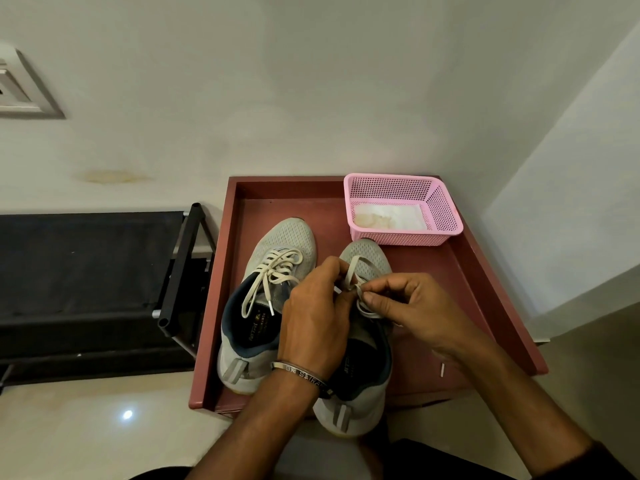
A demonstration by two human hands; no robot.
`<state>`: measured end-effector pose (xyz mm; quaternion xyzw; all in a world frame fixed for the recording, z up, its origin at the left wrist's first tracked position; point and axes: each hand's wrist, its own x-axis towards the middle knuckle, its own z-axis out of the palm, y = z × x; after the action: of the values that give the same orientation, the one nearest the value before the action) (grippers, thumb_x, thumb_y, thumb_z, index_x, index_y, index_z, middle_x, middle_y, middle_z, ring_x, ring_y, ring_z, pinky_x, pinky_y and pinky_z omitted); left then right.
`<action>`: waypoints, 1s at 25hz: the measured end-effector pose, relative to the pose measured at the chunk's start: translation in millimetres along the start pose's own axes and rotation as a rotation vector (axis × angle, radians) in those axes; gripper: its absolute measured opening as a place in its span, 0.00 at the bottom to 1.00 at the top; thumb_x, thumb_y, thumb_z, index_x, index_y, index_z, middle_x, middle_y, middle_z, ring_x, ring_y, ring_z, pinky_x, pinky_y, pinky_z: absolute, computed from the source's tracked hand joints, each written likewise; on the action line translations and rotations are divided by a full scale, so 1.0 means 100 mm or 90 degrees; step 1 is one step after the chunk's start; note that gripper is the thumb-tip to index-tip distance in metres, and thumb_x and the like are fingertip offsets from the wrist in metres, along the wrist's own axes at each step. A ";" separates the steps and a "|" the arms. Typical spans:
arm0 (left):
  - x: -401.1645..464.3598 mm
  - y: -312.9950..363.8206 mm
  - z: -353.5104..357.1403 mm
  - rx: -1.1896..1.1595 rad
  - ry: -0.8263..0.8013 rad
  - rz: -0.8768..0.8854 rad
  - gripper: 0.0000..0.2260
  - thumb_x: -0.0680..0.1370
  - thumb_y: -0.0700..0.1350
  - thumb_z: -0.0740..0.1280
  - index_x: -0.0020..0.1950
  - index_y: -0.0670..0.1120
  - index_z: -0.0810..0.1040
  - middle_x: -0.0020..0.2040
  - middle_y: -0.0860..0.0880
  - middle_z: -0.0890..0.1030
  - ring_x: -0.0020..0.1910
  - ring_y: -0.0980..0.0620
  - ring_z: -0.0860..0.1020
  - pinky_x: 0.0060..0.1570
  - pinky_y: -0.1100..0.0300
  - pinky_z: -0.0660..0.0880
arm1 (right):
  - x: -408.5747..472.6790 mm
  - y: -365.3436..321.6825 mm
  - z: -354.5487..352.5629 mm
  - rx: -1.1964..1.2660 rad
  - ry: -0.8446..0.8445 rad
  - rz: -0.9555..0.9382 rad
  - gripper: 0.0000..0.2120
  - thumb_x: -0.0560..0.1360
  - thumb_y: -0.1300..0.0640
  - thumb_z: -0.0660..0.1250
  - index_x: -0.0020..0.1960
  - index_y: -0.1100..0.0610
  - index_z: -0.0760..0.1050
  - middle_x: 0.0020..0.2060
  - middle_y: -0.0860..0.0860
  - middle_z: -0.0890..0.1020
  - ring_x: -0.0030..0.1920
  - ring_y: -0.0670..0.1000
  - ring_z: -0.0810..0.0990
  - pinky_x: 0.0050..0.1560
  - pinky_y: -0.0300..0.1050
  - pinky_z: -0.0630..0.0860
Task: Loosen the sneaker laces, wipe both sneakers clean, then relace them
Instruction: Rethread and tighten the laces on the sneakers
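Both forearms reached in from the bottom edge, closest to me, the left one wearing a metal bangle [299, 372] at the wrist. Beyond them rose a pale, faintly stained wall [277, 98], meeting a second wall at the right corner, with a glossy light floor [86, 427] below. A black fabric rack [90, 282] with tube legs stood to the left, against the wall.

On the floor beside it sat a reddish-brown tray [485, 289] with raised rims, pushed into the corner. A pink mesh basket [401, 207] occupied its far right corner, with something white lying in it. A small white bit [442, 370] lay on the tray's bare floor near the right forearm.

Two grey sneakers stood side by side in the tray, long axes running away from me, toes toward the wall, heels toward the person. The left sneaker [266, 306] had its cream lace [270, 278] threaded but untied, ends trailing into the opening. The right sneaker [360, 375] overhung the tray's near edge at the heel, and the hands hid most of its middle.

The left hand [311, 313] was curled over that shoe's tongue, fingers closed on its lace [351, 268]. The right hand [412, 306] pinched the same lace between thumb and fingertips, just beside the left hand.
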<state>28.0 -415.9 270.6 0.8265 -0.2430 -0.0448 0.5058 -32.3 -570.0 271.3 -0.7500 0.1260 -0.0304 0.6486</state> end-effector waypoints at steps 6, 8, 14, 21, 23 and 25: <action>0.01 0.00 0.00 0.005 -0.004 0.012 0.06 0.77 0.43 0.69 0.47 0.53 0.75 0.43 0.56 0.80 0.42 0.58 0.79 0.42 0.50 0.78 | 0.01 -0.01 0.04 0.022 0.027 0.004 0.04 0.76 0.65 0.69 0.46 0.60 0.83 0.32 0.49 0.82 0.29 0.40 0.75 0.30 0.31 0.70; 0.01 0.00 0.00 0.006 -0.010 0.012 0.06 0.76 0.43 0.70 0.47 0.53 0.76 0.43 0.56 0.80 0.42 0.58 0.79 0.42 0.50 0.78 | 0.00 0.00 0.01 -0.098 0.077 -0.073 0.05 0.74 0.64 0.71 0.45 0.55 0.83 0.34 0.46 0.83 0.31 0.42 0.77 0.32 0.33 0.72; 0.01 -0.01 0.00 -0.008 -0.010 0.003 0.06 0.76 0.43 0.70 0.47 0.53 0.76 0.42 0.56 0.81 0.42 0.57 0.79 0.42 0.50 0.78 | 0.01 -0.03 0.04 -0.122 0.043 -0.070 0.09 0.77 0.63 0.69 0.56 0.55 0.82 0.47 0.47 0.85 0.48 0.46 0.83 0.48 0.38 0.78; 0.02 0.00 0.01 -0.031 -0.027 0.021 0.06 0.76 0.43 0.70 0.49 0.55 0.81 0.43 0.55 0.80 0.40 0.56 0.77 0.41 0.53 0.76 | 0.03 0.01 0.08 -0.076 0.202 -0.060 0.05 0.75 0.64 0.71 0.46 0.55 0.82 0.37 0.49 0.85 0.38 0.46 0.83 0.38 0.41 0.79; 0.01 0.01 0.01 -0.031 -0.029 0.029 0.06 0.76 0.43 0.70 0.48 0.54 0.81 0.42 0.55 0.79 0.40 0.55 0.77 0.40 0.54 0.75 | 0.03 -0.02 0.12 0.091 0.188 -0.009 0.04 0.76 0.64 0.69 0.51 0.59 0.79 0.38 0.50 0.85 0.38 0.46 0.83 0.37 0.37 0.78; 0.02 0.00 0.01 -0.052 -0.022 0.013 0.06 0.75 0.42 0.71 0.47 0.54 0.82 0.42 0.56 0.80 0.40 0.56 0.77 0.42 0.54 0.76 | 0.02 -0.04 0.13 0.217 0.121 0.048 0.09 0.74 0.63 0.69 0.54 0.62 0.78 0.40 0.53 0.85 0.40 0.47 0.83 0.39 0.37 0.79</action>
<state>29.0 -417.5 270.5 0.8019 -0.2578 -0.0636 0.5352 -27.0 -557.4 273.1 -0.6177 0.2075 -0.0980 0.7522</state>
